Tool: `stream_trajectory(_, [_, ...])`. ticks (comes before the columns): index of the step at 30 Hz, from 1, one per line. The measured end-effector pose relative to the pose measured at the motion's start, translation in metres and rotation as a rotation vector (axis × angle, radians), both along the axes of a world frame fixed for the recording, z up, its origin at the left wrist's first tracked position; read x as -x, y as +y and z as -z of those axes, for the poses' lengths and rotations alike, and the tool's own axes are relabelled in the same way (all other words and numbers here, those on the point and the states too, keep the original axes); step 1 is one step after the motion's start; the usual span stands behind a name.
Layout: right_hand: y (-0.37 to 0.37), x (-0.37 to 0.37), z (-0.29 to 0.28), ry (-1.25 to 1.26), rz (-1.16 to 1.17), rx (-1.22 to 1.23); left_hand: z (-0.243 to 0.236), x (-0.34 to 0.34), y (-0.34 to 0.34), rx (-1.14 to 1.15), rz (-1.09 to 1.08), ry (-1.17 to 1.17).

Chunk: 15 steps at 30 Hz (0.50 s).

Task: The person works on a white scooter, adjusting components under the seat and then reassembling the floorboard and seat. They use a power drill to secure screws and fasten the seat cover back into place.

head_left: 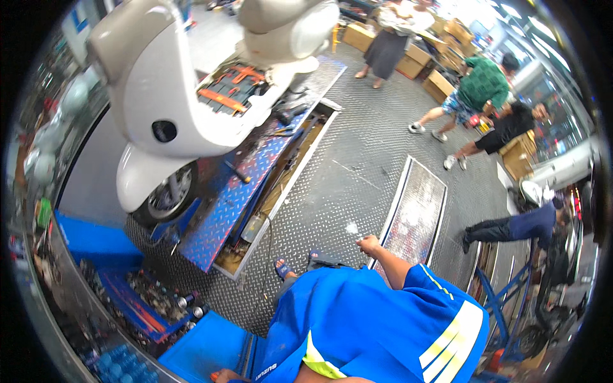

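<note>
The white scooter (156, 96) stands with its front wheel (169, 199) on a blue lift platform (214, 223); its floorboard area lies open, showing an orange-and-black compartment (233, 89); a hand tool (237, 172) rests on the platform, just right of the scooter's front wheel. The blue cabinet (203, 343) is ahead of the scooter's front wheel, on the wearer's side; the left hand (223, 375) is at the cabinet's near edge, cut by the picture's lower border, so I cannot tell whether it grasps anything; the right hand (368, 244) is raised over the floor, well apart from the scooter to its right, fingers partly curled; I cannot tell whether something small is pinched there. A blue tray (131, 300) of jumbled small parts sits ahead of the scooter's wheel, with two cans (189, 300) beside it; right of the scooter and farther off, a person in a green top (483, 83) stands near cardboard boxes (415, 60).
</note>
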State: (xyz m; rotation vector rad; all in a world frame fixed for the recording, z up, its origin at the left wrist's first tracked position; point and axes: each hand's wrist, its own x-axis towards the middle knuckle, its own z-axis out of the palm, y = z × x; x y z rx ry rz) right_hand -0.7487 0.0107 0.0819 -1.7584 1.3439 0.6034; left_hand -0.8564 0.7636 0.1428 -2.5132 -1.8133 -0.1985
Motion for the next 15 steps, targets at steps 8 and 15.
stream_trajectory(8, [-0.022, 0.018, -0.011, -0.134, 0.123, 0.022, 0.024, -0.149, -0.160, 0.214, 0.751, -0.184])
stream_trajectory(15, [-0.010, 0.124, 0.034, -0.062, 0.280, 0.028, 0.031, -0.235, -0.310, 0.616, 1.308, -0.052])
